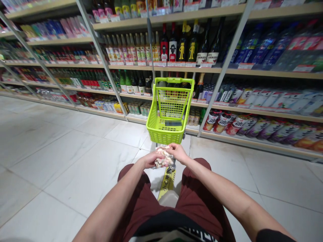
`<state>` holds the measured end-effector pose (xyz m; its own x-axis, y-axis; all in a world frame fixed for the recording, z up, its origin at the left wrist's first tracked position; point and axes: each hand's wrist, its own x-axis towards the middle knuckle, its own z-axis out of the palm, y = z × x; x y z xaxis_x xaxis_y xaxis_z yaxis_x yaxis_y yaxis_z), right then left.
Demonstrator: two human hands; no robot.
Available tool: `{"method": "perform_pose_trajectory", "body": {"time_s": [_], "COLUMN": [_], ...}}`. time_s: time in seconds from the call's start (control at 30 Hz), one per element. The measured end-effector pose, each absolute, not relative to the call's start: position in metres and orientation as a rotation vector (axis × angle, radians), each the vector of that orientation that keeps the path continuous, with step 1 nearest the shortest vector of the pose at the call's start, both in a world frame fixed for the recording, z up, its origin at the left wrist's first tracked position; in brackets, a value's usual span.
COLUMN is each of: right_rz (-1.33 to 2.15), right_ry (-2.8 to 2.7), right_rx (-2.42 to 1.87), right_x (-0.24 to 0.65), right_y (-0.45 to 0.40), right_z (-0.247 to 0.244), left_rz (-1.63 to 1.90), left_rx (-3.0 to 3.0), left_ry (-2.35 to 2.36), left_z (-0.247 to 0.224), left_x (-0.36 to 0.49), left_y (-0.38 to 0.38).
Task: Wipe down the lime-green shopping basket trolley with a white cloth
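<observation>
A crumpled white and pinkish cloth (164,157) is held between both hands, above the floor and between the knees. My left hand (151,159) grips its left side with the fingers closed. On the upper right side, my right hand (177,152) pinches the same cloth. Just beyond the hands stands a bright green shopping cart (165,136) with a grid back and a dark label inside its basket. Neither hand touches the cart.
Shelves (141,67) with bottles, cans and cartons run across behind the cart. A yellow strip with dark lettering (167,181) lies on the pale tiled floor (70,161). A grey rounded object (169,199) is between the legs.
</observation>
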<state>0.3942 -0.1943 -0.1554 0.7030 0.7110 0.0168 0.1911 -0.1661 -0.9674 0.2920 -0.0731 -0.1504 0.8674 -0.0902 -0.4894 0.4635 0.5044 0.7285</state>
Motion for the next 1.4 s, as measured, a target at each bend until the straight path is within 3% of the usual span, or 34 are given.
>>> {"method": "perform_pose_trajectory", "body": {"time_s": [0.1,0.23,0.47,0.8,1.03,1.27,1.4], "right_rz": [0.137,-0.154,-0.248,-0.309,-0.522,-0.501,-0.5], "right_ry": [-0.855,-1.487,-1.931,-2.143,-1.83,-2.067,-2.044], "right_rx": [-1.736,-1.739,-1.891,-1.765,-1.818,-1.961,-1.94], "right_x": [0.389,0.378,0.381,0.401,0.46,0.463,0.454], "right_y": [-0.196,-0.204,-0.218,-0.231,-0.207,-0.207,-0.203], "right_z": [-0.152,-0.149,-0.158,-0.168,-0.142,-0.206,-0.197], "left_rz": [-0.223,-0.163,-0.412,-0.489,-0.102,-0.058,0.028], "left_rx": [0.953,0.91,0.971,0.933,1.363,1.669,1.971], "left_ry": [0.535,0.597,0.562,0.492,0.875,0.879,0.879], "left_z": [-0.15,-0.152,-0.162,-0.148,-0.143,-0.156,-0.162], "left_x": [0.298,0.299,0.298,0.311,0.319,0.317,0.32], "left_y": [-0.074,-0.074,-0.072,-0.07,-0.052,-0.073,-0.068]}}
